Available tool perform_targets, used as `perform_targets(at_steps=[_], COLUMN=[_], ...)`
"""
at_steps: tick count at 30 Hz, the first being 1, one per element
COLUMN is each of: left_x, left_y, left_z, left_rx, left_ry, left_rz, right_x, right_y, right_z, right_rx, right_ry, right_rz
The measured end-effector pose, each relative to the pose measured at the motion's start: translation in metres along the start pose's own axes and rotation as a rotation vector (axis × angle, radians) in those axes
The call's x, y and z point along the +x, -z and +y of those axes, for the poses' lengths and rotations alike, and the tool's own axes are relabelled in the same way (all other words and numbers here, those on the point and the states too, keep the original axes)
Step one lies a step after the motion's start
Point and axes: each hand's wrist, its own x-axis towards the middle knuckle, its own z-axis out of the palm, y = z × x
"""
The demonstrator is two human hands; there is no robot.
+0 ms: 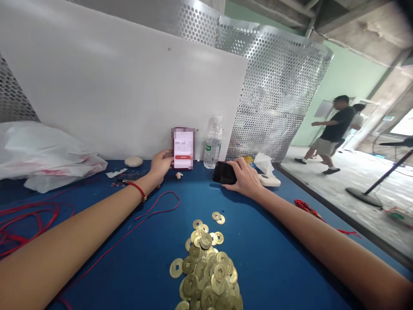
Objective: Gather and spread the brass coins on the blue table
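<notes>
My left hand [161, 165], below a lit phone's left edge, has its fingers closed on that side. The phone [183, 150] stands upright against the white board and shows 00:30 with a red bar. A red cord bracelet circles my left wrist. My right hand [245, 177] grips a black phone [224, 173] by its right end, low over the blue table. Close behind that phone stands a clear water bottle [212, 144]. A heap of brass coins with square holes [206, 275] lies at the front of the table, with two coins [218, 218] slightly apart.
Red cord [35, 215] lies looped at the left, one strand reaching the middle. A white plastic bag [45, 155] sits at the back left. Tissues [263, 163] and a white object [270, 181] are right of my right hand. Two people [338, 122] walk beyond the table.
</notes>
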Motion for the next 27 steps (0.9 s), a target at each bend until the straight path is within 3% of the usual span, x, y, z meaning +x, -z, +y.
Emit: perform_targets(at_steps=[27], left_x=[0.0046], left_y=[-0.0001], left_z=[-0.0060], left_rx=[-0.005], left_ry=[-0.008], left_rz=[-0.012], right_x=[-0.0004], right_y=[-0.0018], right_z=[0.0029], right_rx=[0.027], right_ry=[0.020], right_rz=[0.008])
